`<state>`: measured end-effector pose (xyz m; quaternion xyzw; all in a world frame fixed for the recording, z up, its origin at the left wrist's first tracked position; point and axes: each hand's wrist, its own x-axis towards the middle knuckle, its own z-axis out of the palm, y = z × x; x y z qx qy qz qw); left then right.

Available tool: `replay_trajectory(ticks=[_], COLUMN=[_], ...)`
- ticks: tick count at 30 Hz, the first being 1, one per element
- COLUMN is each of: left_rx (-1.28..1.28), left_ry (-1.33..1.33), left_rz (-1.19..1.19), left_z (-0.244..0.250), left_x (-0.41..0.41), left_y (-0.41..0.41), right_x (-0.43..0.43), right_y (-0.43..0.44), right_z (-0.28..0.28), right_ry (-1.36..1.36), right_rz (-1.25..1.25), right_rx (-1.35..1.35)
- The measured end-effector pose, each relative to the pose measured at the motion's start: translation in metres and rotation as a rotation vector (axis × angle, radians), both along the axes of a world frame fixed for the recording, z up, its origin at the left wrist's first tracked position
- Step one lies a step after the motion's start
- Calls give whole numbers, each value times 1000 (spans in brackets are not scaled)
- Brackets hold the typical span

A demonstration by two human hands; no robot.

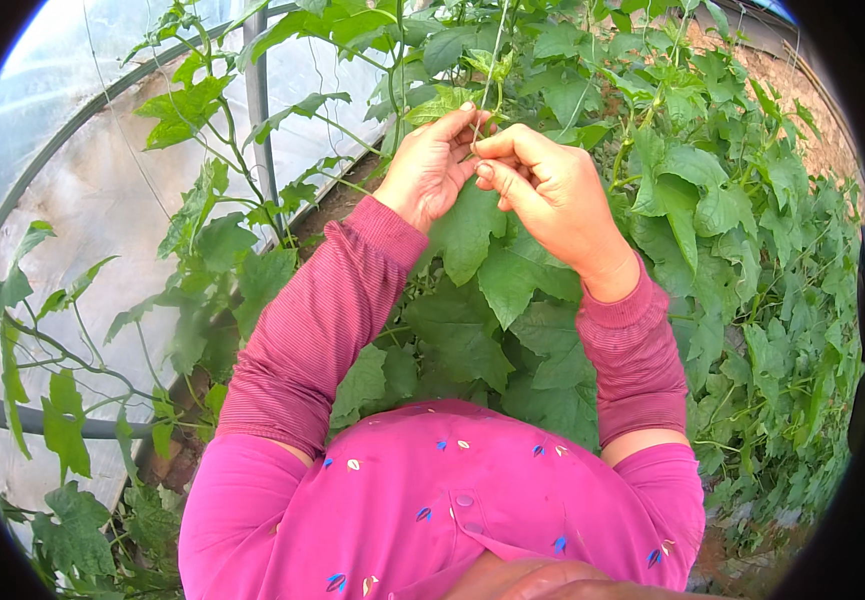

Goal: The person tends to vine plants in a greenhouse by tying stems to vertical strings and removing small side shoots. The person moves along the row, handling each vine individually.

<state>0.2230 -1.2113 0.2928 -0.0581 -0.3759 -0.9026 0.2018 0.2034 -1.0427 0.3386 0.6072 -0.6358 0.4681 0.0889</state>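
A pale string point(494, 60) hangs down from the top of the view to my two hands. Beside it rises the tip of a climbing vine shoot point(500, 94) with small young leaves. My left hand point(432, 169), palm partly up, curls its fingers around the shoot just under that tip. The thumb and forefinger of my right hand point(548, 191) pinch the string close to the left fingertips. The exact contact between string and stem is hidden by the fingers. Directly below my hands hang broad lobed leaves point(518, 274).
Dense vines point(747, 247) fill the right side. At the left, a plastic greenhouse sheet point(132, 172) stands behind a metal post point(258, 97) and a curved dark pipe point(64, 139). Another vine stem point(64, 349) crosses the lower left. Thin strings hang among the plants.
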Motion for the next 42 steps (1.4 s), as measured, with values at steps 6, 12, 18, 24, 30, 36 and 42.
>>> replay_trajectory(ticks=[6, 12, 18, 24, 30, 36, 42], left_rx=[-146, -215, -310, -313, -294, -185, -516], left_ry=[101, 0, -29, 20, 28, -31, 19], left_rz=[107, 131, 59, 83, 107, 20, 189], left_z=[46, 47, 48, 54, 58, 31, -23], left_x=[20, 20, 12, 7, 7, -4, 9], left_y=[16, 9, 14, 10, 16, 36, 46], right_x=[-23, -48, -71, -73, -58, -30, -72], right_y=[7, -2, -24, -8, -1, 5, -5], right_z=[10, 42, 51, 59, 44, -29, -48], right_ry=[498, 367, -596, -802, -631, -562, -623], right_rz=[-361, -430, 277, 423, 206, 56, -33], right_rx=[-115, -269, -47, 56, -189, -356, -349])
